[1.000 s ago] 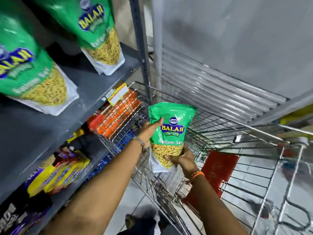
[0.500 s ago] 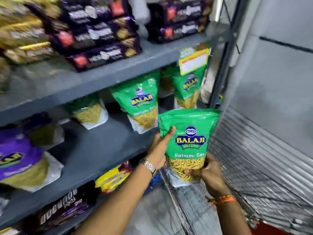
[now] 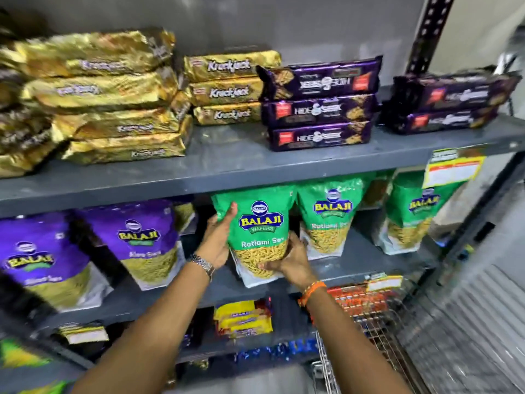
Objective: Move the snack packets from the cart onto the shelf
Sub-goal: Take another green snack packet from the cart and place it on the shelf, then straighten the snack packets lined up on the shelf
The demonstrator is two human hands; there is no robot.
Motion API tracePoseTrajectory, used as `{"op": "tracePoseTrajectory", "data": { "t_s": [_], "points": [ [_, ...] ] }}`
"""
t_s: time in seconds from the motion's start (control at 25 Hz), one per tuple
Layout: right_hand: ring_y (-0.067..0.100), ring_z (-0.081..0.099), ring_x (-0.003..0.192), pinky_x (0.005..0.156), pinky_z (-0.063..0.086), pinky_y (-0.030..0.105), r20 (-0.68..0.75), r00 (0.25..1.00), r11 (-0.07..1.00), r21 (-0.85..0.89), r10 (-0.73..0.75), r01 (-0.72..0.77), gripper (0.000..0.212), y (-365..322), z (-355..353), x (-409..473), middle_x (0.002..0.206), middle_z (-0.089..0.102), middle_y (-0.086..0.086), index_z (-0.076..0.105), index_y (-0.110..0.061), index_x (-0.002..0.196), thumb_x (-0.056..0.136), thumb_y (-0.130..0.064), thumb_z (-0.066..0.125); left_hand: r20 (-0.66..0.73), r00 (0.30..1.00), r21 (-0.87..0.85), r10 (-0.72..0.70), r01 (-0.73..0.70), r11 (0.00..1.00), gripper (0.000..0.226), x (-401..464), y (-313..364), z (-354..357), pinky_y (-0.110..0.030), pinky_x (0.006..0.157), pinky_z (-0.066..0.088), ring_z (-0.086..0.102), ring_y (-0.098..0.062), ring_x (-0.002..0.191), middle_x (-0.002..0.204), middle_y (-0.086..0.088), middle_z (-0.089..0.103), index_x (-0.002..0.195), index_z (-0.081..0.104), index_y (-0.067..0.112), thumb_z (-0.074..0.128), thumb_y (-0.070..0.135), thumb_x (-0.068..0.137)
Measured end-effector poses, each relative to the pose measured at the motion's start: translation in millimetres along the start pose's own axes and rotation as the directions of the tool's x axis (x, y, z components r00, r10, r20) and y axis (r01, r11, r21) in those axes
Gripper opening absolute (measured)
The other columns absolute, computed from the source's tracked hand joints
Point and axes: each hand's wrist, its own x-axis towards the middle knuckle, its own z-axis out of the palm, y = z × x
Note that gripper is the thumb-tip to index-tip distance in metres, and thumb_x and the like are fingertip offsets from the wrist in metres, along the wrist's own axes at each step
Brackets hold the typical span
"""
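I hold a green Balaji Ratlami Sev packet [image 3: 260, 231] upright over the middle grey shelf [image 3: 355, 251]. My left hand [image 3: 218, 237] grips its left edge, thumb on the front. My right hand [image 3: 292, 260] grips its lower right corner. Its bottom edge is at the shelf surface; I cannot tell if it rests there. Two more green Ratlami Sev packets [image 3: 329, 220] [image 3: 409, 220] stand to its right. The wire cart [image 3: 366, 317] shows at the lower right; its inside is out of view.
Purple Balaji packets [image 3: 145, 240] stand on the same shelf to the left. Gold Krackjack packs [image 3: 227, 89] and purple Hide & Seek packs [image 3: 321, 109] fill the shelf above. Yellow packs [image 3: 241, 317] lie on the shelf below. A corrugated metal wall [image 3: 468, 322] is at right.
Both hands carried the green packet up from the cart and leftward into the middle shelf, beside the other green packets. The view swung from the cart to the shelves.
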Motion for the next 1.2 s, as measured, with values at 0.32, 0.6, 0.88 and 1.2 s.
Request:
{"op": "tracePoseTrajectory", "data": {
  "t_s": [0.32, 0.6, 0.88, 1.2],
  "points": [
    [0.026, 0.069, 0.114, 0.098, 0.057, 0.052, 0.015, 1.000, 0.996, -0.092, 0.020, -0.019, 0.104, 37.1, 33.7, 35.6, 0.119, 0.073, 0.007, 0.052, -0.013, 0.125, 0.034, -0.013, 0.102, -0.048, 0.998, 0.008, 0.051, -0.050, 0.999, 0.058, 29.5, -9.6, -42.2, -0.044, 0.092, 0.056, 0.070, -0.024, 0.110, 0.122, -0.008, 0.072, 0.127, 0.060, 0.012, 0.074, 0.041, 0.079],
    [0.020, 0.055, 0.123, 0.102, 0.048, 0.019, -0.446, 0.878, 0.983, -0.140, -0.171, 0.121, 0.108, 33.6, 0.2, -13.6, 0.131, 0.057, 0.005, 0.046, -0.016, 0.138, 0.046, -0.025, 0.101, -0.016, 0.984, 0.198, 0.175, -0.168, 0.966, 0.097, 6.4, -48.5, -57.6, -0.028, 0.081, 0.059, 0.073, -0.012, 0.097, 0.101, 0.006, 0.078, 0.116, 0.063, 0.017, 0.097, 0.052, 0.031],
    [0.042, 0.036, 0.136, 0.114, 0.032, 0.054, -0.694, 0.672, 0.871, -0.468, -0.259, -0.147, 0.149, 15.9, -44.9, 6.6, 0.148, 0.038, 0.024, 0.018, -0.009, 0.153, 0.035, -0.050, 0.099, -0.035, 0.947, 0.495, 0.319, -0.261, 0.829, 0.096, 2.9, -109.6, -73.4, -0.043, 0.095, 0.055, 0.067, -0.008, 0.110, 0.117, 0.007, 0.068, 0.116, 0.048, 0.042, 0.099, 0.019, 0.038],
    [0.046, 0.053, 0.119, 0.106, 0.043, 0.054, -0.598, 0.750, 0.774, -0.604, -0.282, -0.191, 0.140, 41.7, -74.5, 8.5, 0.127, 0.053, 0.021, 0.015, -0.028, 0.155, 0.043, -0.030, 0.101, -0.029, 0.956, 0.569, 0.291, -0.223, 0.791, 0.102, 7.8, -112.5, -79.9, -0.052, 0.102, 0.051, 0.062, -0.020, 0.118, 0.123, 0.006, 0.066, 0.125, 0.042, 0.040, 0.095, 0.043, 0.038]
  ]
}}
